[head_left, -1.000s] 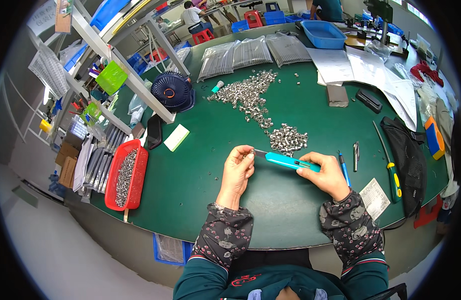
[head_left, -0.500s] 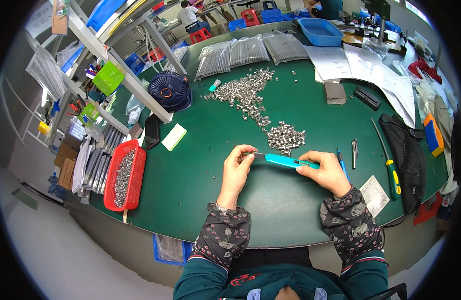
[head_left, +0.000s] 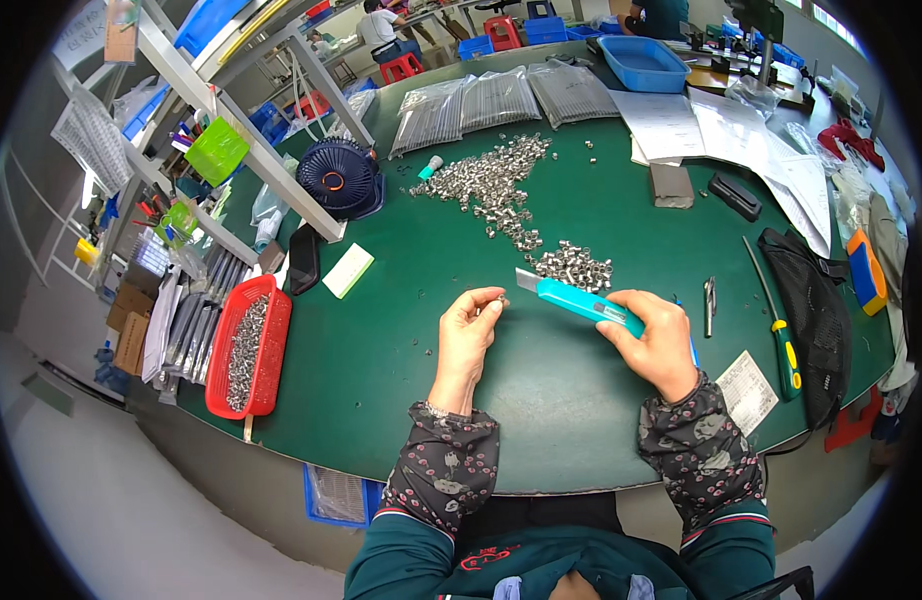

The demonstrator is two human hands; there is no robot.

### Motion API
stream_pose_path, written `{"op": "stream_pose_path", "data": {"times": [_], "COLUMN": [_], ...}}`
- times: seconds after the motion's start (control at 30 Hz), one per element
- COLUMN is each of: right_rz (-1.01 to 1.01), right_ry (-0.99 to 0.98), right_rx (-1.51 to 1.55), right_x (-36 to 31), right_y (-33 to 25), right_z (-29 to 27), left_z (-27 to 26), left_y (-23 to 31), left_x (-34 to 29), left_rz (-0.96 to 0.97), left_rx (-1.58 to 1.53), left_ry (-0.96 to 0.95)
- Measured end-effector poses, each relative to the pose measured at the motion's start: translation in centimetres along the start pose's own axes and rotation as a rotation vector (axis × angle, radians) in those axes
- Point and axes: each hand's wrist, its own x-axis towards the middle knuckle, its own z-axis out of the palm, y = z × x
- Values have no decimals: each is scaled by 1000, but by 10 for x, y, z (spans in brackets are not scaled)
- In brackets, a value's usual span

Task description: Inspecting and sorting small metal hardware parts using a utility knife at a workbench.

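A turquoise utility knife [head_left: 581,301] lies in the grip of my right hand [head_left: 659,340], its blade out and pointing up and left. My left hand [head_left: 468,335] pinches a small metal ring [head_left: 502,299] between thumb and forefinger. The blade tip and the ring are apart. Just beyond the knife sits a small pile of short metal rings [head_left: 578,268], and a larger spread of the same rings [head_left: 493,183] reaches toward the back of the table. A red plastic basket [head_left: 278,352] full of small metal parts stands at the left.
Around the green table [head_left: 381,420] are a blue fan [head_left: 339,182], a black phone [head_left: 304,259], bagged metal rods [head_left: 501,100] and papers [head_left: 661,124]. To the right lie a screwdriver [head_left: 787,360], a black mesh bag [head_left: 816,330] and a label sheet [head_left: 748,392]. Other people sit far behind.
The knife blade has come away from the ring in my left hand and swung upward to the right. My left hand has shifted slightly left, still pinching the ring.
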Motion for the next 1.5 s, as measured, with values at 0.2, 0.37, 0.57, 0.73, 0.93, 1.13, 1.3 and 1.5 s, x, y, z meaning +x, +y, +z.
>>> {"op": "stream_pose_path", "data": {"times": [0.2,0.37,0.57,0.73,0.93,1.13,1.3,1.5], "right_rz": [157,233,252,-81,-41,107,98,18], "right_ry": [-275,-330,-332,-89,-81,-247,-264,-106], "right_rx": [91,156,133,-140,-25,96,64,49], "right_x": [2,1,1,-5,-2,1,1,2], "right_y": [5,8,14,-3,4,6,9,8], "right_z": [-1,-2,0,3,2,3,1,1], "left_z": [-2,2,3,-5,-4,-4,-5,-7], "left_y": [-3,0,1,-2,-2,-2,-3,-2], "left_x": [1,-1,-3,1,3,1,1,2], "left_rz": [13,12,69,-34,-82,-68,-69,-107], "left_rx": [-57,-31,70,-64,-152,-147,-159,-281], "left_ry": [-13,-2,-21,-56,-12,-20,-70,-108]}}
